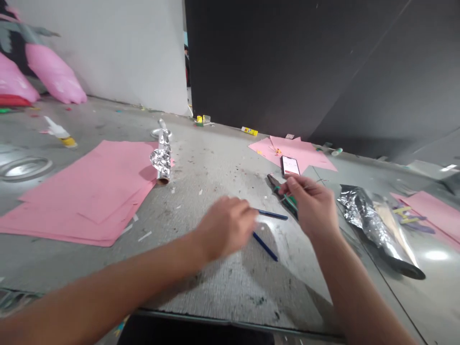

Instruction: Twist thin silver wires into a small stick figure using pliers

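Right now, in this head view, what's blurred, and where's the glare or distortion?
In the head view, the left hand is motion-blurred while the right hand looks sharper; glare sits on the glossy surface at lower right; wide-angle bending curves the table's near edge.

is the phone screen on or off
On: the phone lies face up on the pink paper, and its screen is lit with a bright white and pink display.

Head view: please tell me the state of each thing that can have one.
Left hand: blurred, fingers unclear.
Right hand: fingers curled over green-handled pliers.
Blue pencil: lying flat.
Phone: lying on pink paper, screen lit.
Foil-wrapped tube: foil crumpled, cardboard end bare.
Glue bottle: on its side.
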### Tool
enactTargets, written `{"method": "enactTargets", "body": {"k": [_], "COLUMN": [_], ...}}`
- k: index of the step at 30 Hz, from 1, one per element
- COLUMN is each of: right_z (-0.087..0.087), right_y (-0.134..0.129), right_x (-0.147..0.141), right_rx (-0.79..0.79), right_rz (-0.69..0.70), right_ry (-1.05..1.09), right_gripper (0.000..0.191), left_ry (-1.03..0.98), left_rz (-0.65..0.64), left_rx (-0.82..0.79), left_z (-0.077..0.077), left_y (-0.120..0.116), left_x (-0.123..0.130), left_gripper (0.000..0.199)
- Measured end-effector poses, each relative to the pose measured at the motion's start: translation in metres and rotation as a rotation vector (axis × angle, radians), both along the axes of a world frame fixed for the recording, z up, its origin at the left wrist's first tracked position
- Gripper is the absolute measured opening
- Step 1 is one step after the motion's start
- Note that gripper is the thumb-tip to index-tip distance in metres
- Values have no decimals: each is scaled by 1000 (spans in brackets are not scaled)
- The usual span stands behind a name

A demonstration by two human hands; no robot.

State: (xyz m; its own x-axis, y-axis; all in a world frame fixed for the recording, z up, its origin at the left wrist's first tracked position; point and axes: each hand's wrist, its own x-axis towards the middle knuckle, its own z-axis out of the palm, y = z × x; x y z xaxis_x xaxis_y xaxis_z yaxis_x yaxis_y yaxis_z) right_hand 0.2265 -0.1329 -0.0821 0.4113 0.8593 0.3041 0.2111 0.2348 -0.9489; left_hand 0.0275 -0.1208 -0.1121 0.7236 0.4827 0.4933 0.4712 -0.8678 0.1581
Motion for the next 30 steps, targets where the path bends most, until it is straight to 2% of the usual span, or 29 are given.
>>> {"method": "enactTargets", "body": {"k": [3, 5, 7, 9, 11, 14, 16, 18, 20, 22, 24, 25, 26, 28, 30], "right_z": [31, 51, 67, 78, 84, 84, 82, 80, 78, 76, 75, 74, 73, 73, 72], "right_y": [15, 25, 31, 33, 31, 26, 23, 22, 22, 22, 24, 24, 25, 26, 26], "right_x": [8, 2, -6, -14, -18, -20, -21, -22, -24, -26, -27, -27, -26, -25, -24], "right_rx": [166, 218, 229, 247, 295, 344, 327, 300, 291, 302, 318, 323, 328, 332, 336], "right_rz": [5, 20, 13, 5, -9, 18, 70, 119, 145, 150, 143, 139, 136, 130, 125], "right_ry": [-96, -196, -329, -441, -487, -492, -487, -481, -486, -506, -529, -537, -543, -551, -560], "right_gripper": [19, 23, 23, 21, 18, 14, 13, 13, 12, 12, 12, 12, 12, 11, 11], "left_ry": [128, 128, 129, 115, 118, 42, 49, 110, 162, 198, 293, 335, 361, 361, 343], "left_rz": [-44, 17, 24, 40, 55, 220, 237, 153, 3, -156, -190, -126, -3, 334, 584], "left_rx": [-125, -217, -241, -224, -286, -397, -346, -290, -224, -156, -69, -47, -53, -178, -322], "left_z": [-13, -22, -28, -30, -31, -33, -35, -38, -37, -31, -21, -16, -11, -3, 0], "left_y": [-21, -25, -21, -15, -11, -11, -10, -5, 8, 23, 33, 34, 32, 17, -3], "left_x": [46, 70, 77, 65, 42, 5, -11, -19, -23, -26, -29, -29, -28, -23, -15], "left_gripper": [58, 55, 43, 33, 30, 27, 46, 51, 46, 31, 26, 25, 26, 30, 40]}}
